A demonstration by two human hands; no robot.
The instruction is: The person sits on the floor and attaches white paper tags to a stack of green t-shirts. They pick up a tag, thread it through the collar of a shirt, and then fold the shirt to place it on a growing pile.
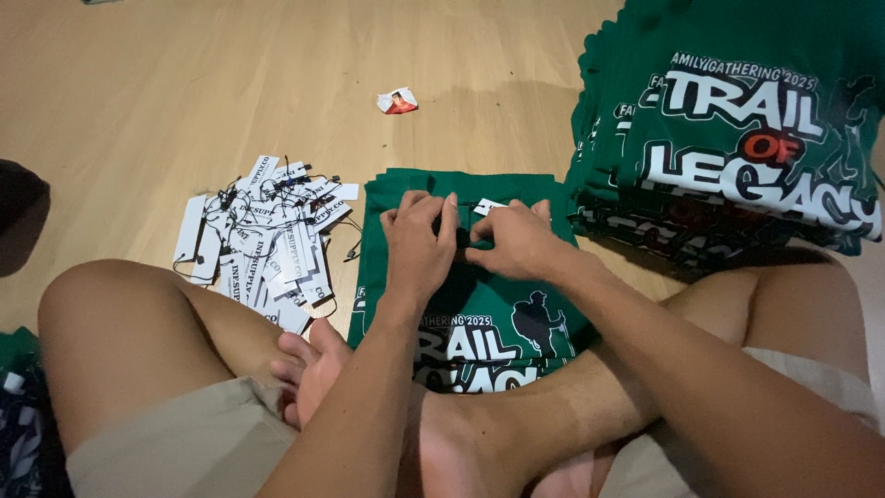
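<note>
A person sits cross-legged on a smooth, light brown wooden floor [184, 83], which fills the top left of the frame. Soft light falls on it and the boards look bare and a bit shiny.

In the middle of the frame lies a folded green shirt [479, 314] with white print, flat on the floor just in front of the person's legs. Both hands rest on its top edge. The left hand [419, 244] is curled, with its fingers pinching the dark collar part. The right hand [516, 242] is curled too, and it holds a small white tag [489, 207] at its fingertips, right by the left hand (the two hands almost touch).

To the left of the shirt sits a messy pile of white paper tags [267, 240] with thin black strings, spread on the floor.

At the upper right stands a tall stack of green shirts [728, 138], the same kind, close beside the person's knee.

Near the top middle lies a small crumpled wrapper [397, 100], white and red, alone on the wood.
</note>
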